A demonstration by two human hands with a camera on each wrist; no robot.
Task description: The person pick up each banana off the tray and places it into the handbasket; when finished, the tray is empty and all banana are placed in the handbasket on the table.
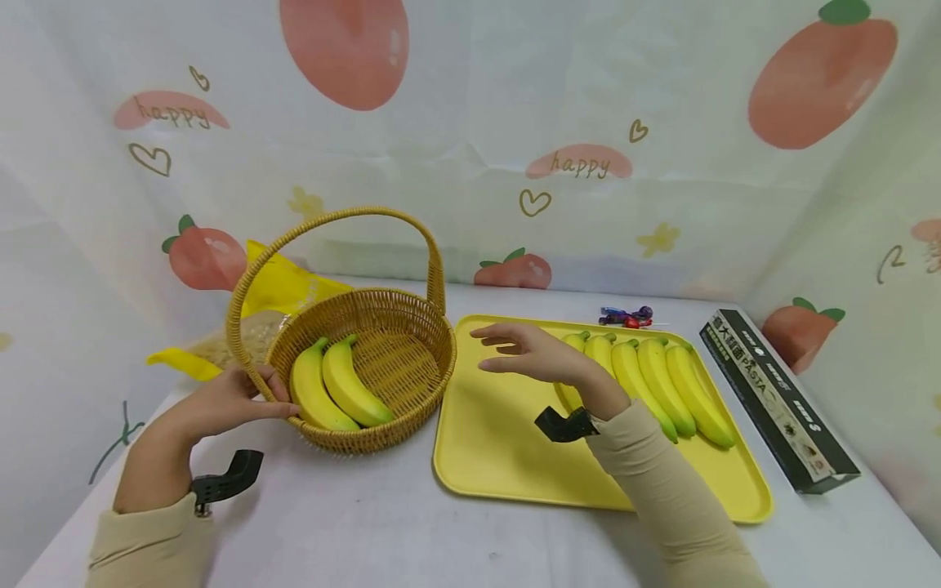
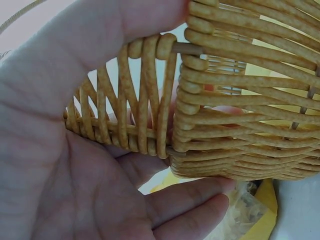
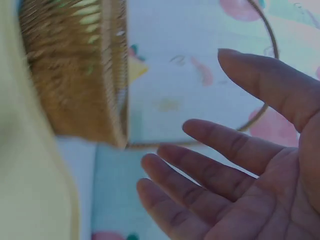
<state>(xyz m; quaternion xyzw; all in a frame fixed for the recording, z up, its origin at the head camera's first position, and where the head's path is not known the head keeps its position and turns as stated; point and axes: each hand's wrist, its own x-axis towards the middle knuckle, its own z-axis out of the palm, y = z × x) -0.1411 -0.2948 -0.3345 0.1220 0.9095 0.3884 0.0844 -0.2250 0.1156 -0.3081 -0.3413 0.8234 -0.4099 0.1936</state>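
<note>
Across a white tabletop (image 1: 353, 523), a wide strip of surface shows in front of the near edges of a basket (image 1: 367, 437) and a yellow tray (image 1: 485, 441). The basket stands just beside the tray's left edge; a long black box (image 1: 779, 400) lies close along the tray's right edge, and a printed curtain (image 1: 470, 82) hangs behind. The left hand (image 1: 216, 402) grips the basket at the left foot of its arched handle (image 1: 375, 211), thumb at the rim and fingers (image 2: 187, 197) curled about the weave. The right hand (image 1: 540, 353) hovers above the tray, its thumb and fingers (image 3: 205, 167) extended and spread apart, the basket's right side near the fingertips. Inside the basket, two bananas (image 1: 312, 388) lie side by side toward the left wall, stems to the back, with woven floor showing at right. On the tray, five more bananas (image 1: 665, 388) line up in a row at the right, some partly covered by the right hand and sleeve (image 1: 662, 474). Behind the basket, at left, sits a bag (image 1: 283, 282) with yellow ends; small items (image 1: 631, 322) lie just behind the tray.
</note>
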